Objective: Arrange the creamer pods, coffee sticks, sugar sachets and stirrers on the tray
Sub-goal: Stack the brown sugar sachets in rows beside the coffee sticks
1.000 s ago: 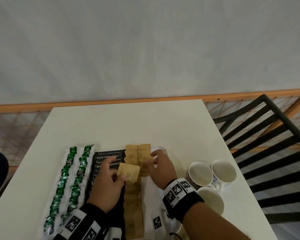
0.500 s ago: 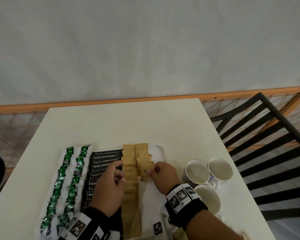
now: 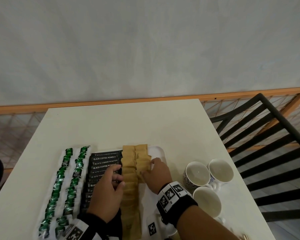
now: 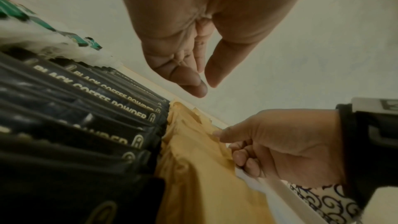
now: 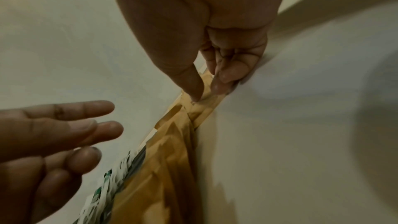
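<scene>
My right hand (image 3: pixel 157 173) pinches a brown sugar sachet (image 3: pixel 142 168) at the shorter row's end, lower centre of frame, on the white tray (image 3: pixel 158 150); my left hand (image 3: pixel 107 191) (fingers relaxed, holding nothing) hovers over the black coffee sticks (image 3: pixel 104 159).

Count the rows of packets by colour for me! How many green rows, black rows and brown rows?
green-and-white packets: 2 rows
black coffee sticks: 1 row
brown sugar sachets: 2 rows, one long and one short
Total: 5 rows
</scene>
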